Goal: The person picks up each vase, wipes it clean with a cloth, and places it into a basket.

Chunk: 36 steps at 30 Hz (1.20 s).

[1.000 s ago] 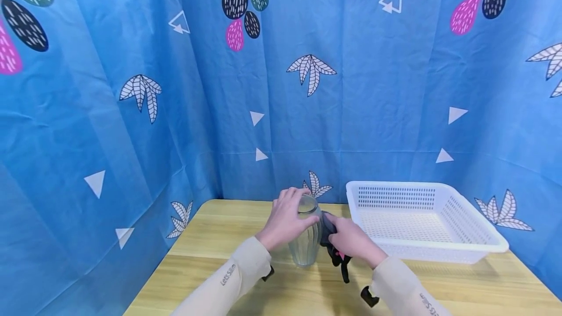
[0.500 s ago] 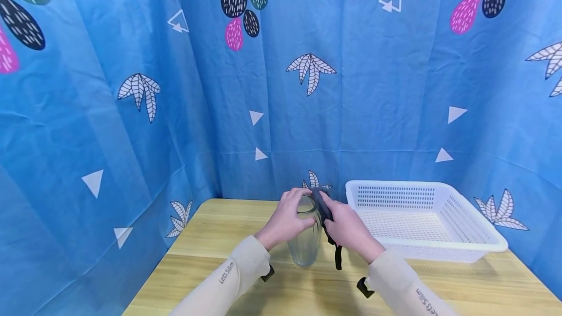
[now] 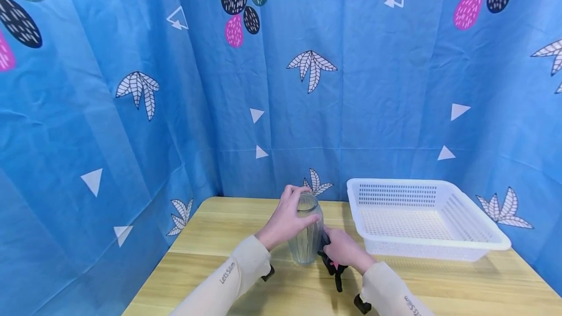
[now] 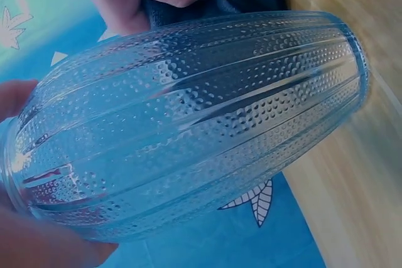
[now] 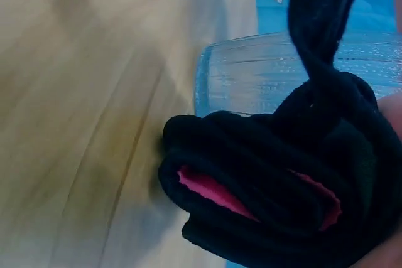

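Note:
A clear ribbed glass vase (image 3: 306,244) stands upright on the wooden table; dimpled texture shows between its ribs in the left wrist view. My left hand (image 3: 287,218) grips it around the upper part, thumb on the near side and fingers behind the rim. To its right, my right hand (image 3: 344,247) holds a folded black cloth (image 3: 333,263) against the vase's side. Pink lining peeks from the cloth's folds (image 5: 217,194) in the right wrist view, and a black strap (image 5: 320,20) trails off it. The palm side of the right hand is hidden.
A white perforated plastic basket (image 3: 432,247) sits at the right on the table (image 3: 224,243). Blue patterned curtain (image 3: 373,111) hangs close behind the table and along its left side.
My right hand with the cloth rose to the vase's rim half a second ago and is now lower along its side. The left hand and vase have stayed nearly in place.

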### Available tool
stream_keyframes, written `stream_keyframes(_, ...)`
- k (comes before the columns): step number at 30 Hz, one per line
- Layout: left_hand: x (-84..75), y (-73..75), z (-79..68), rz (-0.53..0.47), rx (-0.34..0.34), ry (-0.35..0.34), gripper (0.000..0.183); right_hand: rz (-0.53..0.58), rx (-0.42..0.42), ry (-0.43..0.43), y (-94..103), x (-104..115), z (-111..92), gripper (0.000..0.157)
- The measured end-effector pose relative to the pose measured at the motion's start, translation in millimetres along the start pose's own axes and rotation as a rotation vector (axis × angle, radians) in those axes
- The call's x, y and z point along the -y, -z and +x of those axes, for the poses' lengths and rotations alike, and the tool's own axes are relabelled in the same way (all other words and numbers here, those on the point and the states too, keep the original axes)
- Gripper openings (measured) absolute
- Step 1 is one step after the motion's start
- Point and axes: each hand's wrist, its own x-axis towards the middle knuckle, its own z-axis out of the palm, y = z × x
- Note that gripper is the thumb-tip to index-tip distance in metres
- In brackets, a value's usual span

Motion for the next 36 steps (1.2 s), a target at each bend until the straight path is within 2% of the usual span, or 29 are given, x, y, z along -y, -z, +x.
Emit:
stream_keyframes(8,-2.0,2.3,-0.6,0.055,-0.049,-0.001,0.063,-0.031,-0.106,-0.014,5.5,4,0,0.069)
stream_keyframes(13,-2.7,2.7,-0.4,0.044,-0.042,0.014,0.061,-0.008,-0.158,-0.005,21.3,17,-5,0.069)
stream_keyframes(20,-0.7,-2.1,0.0,0.040,-0.041,-0.036,0.063,0.036,-0.234,-0.008,51.9,43,-14,0.072)
stream_keyframes(24,0.1,-4.4,0.2,0.056,-0.053,-0.040,0.062,0.023,-0.259,0.002,57.0,51,-13,0.073)
stream_keyframes(30,1.7,-5.5,0.9,0.043,-0.048,-0.041,0.062,-0.103,-0.220,-0.003,43.1,42,-7,0.073)
stream_keyframes(36,3.2,-6.1,1.7,0.033,-0.035,-0.036,0.061,-0.100,-0.116,-0.005,28.2,28,-7,0.068)
